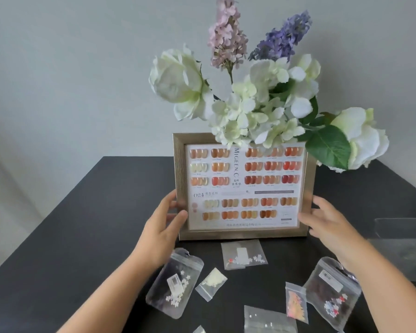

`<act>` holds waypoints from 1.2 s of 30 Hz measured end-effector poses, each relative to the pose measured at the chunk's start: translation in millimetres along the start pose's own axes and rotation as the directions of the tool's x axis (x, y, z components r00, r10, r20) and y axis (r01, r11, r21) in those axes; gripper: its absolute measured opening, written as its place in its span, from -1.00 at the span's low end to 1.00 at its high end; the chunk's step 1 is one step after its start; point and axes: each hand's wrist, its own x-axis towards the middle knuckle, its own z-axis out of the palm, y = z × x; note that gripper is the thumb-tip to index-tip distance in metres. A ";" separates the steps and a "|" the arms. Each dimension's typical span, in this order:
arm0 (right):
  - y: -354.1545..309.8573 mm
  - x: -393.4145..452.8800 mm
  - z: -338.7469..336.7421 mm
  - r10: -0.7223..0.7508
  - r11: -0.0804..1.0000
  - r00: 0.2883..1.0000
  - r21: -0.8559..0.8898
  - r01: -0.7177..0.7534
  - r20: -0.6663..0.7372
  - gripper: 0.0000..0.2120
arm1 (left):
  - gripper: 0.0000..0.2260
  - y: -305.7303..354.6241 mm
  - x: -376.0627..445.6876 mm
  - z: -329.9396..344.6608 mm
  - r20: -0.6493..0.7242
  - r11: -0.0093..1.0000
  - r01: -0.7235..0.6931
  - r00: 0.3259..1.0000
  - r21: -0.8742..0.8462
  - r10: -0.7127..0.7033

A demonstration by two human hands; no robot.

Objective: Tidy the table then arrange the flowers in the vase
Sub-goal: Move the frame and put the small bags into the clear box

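Both hands are gripping a framed nail colour chart (241, 186), which is standing upright on the dark table (58, 224). The left hand (162, 227) is clamping the frame's left edge low down, thumb pressing on the front of the frame and fingers wrapping round behind it. The right hand (327, 222) is doing the same on the right edge, thumb on the front near the bottom corner, fingers curling past the side.

The flowers (257, 104) are sitting above and beyond both hands, rising from behind the top of the frame: white roses, white hydrangea-looking clusters, plus a pink spike and a purple spike poking up tallest. One big white rose (363, 138) is drooping out above the right hand, with a large green leaf (329, 145) overlapping the frame's top right corner. Can't tell what they're standing in, since the frame is hiding everything below the blooms.

Closer to the camera than the hands, small clear zip bags (244, 257) of nail decorations are lying scattered on the table. One bag with white flower bits (174, 282) is sitting just under the left wrist, another bigger bag (332, 292) is tucked partly under the right forearm, and a few more are lying between the two arms. Off past the right hand, something clear and plastic (404, 236) is sitting at the table's edge, too blurry to identify.
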 end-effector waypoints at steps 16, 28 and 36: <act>-39.9 -14.9 67.5 -0.045 0.960 0.993 -0.272 0.073 0.107 -0.53 | -0.53 -46.7 -4.9 -58.8 -0.208 0.995 0.070 0.977 0.073 -0.053; -87.6 -8.6 163.6 -0.142 0.880 0.965 -0.417 0.225 0.221 -0.64 | -0.59 -102.0 26.2 -156.9 -0.296 0.988 0.146 0.947 0.046 -0.126; -112.1 26.1 222.8 -0.149 0.900 0.957 -0.367 0.236 0.250 -0.55 | -0.60 -138.2 63.5 -205.0 -0.351 0.979 0.195 0.914 -0.056 -0.202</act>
